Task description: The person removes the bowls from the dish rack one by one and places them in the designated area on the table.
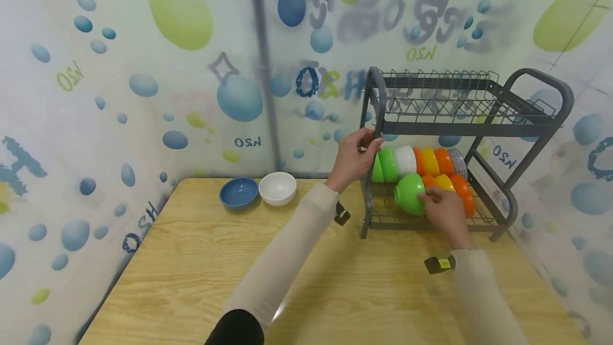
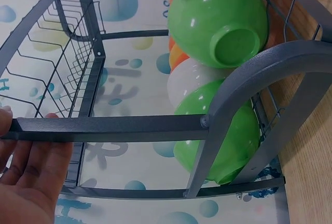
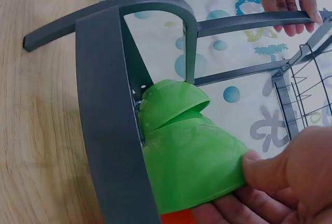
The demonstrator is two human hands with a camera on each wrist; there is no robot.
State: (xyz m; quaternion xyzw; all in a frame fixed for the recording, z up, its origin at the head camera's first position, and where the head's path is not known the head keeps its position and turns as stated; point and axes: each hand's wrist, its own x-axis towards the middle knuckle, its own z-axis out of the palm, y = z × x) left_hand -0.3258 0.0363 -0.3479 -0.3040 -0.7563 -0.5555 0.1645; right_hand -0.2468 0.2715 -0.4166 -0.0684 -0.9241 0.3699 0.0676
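The hands were apart, each holding something. The left hand (image 1: 355,156) gripped the side bar at the left end of the dark dish rack (image 1: 460,130), fingers curled under it. The right hand (image 1: 445,209) pinched the rim of a green bowl (image 1: 409,194) between thumb and fingers. That bowl was on its side at the lower shelf's front edge, toward the left end, base facing left; whether the wires bore it, I could not tell.

Behind it, a back row ran from 2 green bowls (image 1: 388,165) at the left end to 1 patterned bowl (image 1: 458,163) at the right. The rack stood near the tabletop's (image 1: 191,260) back right corner; 1 blue bowl (image 1: 239,193) and 1 white bowl (image 1: 278,189) sat side by side near its back edge, left of the rack.
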